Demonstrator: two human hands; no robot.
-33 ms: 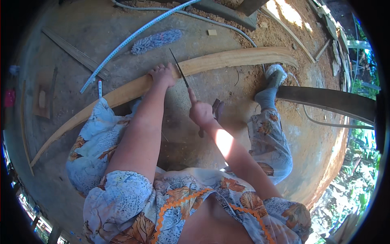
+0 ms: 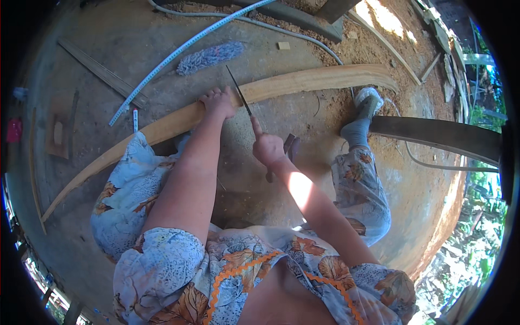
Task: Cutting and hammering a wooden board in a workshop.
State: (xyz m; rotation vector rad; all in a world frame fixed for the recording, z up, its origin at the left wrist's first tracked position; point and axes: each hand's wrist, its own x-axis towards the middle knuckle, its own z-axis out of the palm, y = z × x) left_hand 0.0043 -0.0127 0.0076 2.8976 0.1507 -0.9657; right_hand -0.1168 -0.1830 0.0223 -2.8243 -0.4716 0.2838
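A long pale wooden strip crosses the concrete floor in front of me. My left hand lies over the strip with its fingers bent around the upper edge, just left of a thin dark saw blade that crosses the wood. The handle of the saw is in my right hand, mostly hidden by it, with the index finger stretched along toward the blade. Beside that hand, a brown flat object lies on the floor, partly hidden; I cannot make out what it is.
Beyond the strip are a blue-grey fluffy duster, a pale blue measuring strip, a grey hose and thin slats. A dark beam runs beside my right socked foot. A white marker is near my left knee.
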